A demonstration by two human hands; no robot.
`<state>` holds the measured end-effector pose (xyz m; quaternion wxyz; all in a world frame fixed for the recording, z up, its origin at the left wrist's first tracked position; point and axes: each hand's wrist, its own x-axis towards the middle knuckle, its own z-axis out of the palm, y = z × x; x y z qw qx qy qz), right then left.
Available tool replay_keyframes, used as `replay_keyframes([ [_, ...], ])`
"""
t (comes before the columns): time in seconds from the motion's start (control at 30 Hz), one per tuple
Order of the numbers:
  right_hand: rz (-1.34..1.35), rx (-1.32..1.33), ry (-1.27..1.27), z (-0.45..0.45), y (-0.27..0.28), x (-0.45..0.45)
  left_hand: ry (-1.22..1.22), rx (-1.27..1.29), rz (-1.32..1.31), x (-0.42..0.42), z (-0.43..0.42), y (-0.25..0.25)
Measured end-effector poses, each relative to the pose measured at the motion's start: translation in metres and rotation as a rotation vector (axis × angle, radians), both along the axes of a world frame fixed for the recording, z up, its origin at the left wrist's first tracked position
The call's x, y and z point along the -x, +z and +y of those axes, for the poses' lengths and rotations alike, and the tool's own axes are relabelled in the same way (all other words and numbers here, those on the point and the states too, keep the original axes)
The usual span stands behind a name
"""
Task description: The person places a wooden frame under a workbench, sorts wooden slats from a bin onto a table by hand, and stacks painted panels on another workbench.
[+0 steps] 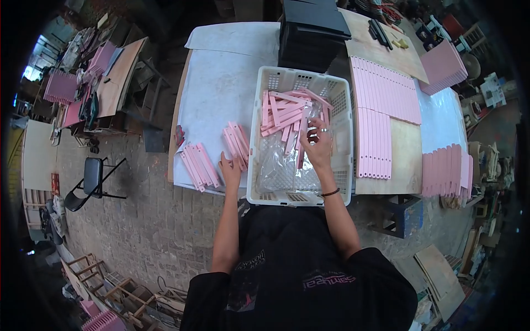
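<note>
Right hand (316,142) in crate (253,165), fingers curled at pink strip (304,118); cannot tell if gripped. Left hand (231,167), fingers parted, beside 2 strip piles (236,140) on table (221,71).

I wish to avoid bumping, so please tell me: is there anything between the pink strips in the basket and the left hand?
Yes: the left wall of the white basket stands between the pink strips inside it and the left hand, which is outside. Part of a strip bundle also lies between hand and wall.
</note>
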<state>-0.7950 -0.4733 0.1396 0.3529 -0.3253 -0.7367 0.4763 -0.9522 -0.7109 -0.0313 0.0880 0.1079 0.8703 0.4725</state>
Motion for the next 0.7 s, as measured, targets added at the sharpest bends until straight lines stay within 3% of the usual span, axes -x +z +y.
replay_keyframes([
  [0.1, -0.010, 0.042, 0.087, -0.011, 0.019, 0.011, 0.082, -0.025, 0.003, -0.001, -0.004, 0.029],
  [0.2, 0.039, 0.122, 0.198, -0.040, 0.028, 0.034, 0.099, -0.315, 0.011, -0.019, 0.004, 0.117],
  [0.27, 0.060, 0.191, 0.340, -0.069, 0.047, 0.053, -0.118, -0.483, -0.094, -0.032, 0.006, 0.160],
  [0.3, 0.040, 0.175, 0.394, -0.084, 0.048, 0.064, -0.158, -0.563, -0.054, -0.037, 0.012, 0.167],
  [0.47, 0.014, 0.095, 0.588, -0.113, 0.045, 0.086, 0.163, -0.929, -0.535, -0.038, 0.022, 0.176],
  [0.6, -0.030, 0.089, 0.507, -0.099, 0.034, 0.071, 0.202, -0.742, -0.407, -0.008, 0.025, 0.128],
  [0.7, -0.060, 0.142, 0.400, -0.079, 0.018, 0.054, 0.124, -0.099, -0.126, 0.010, 0.035, 0.054],
])
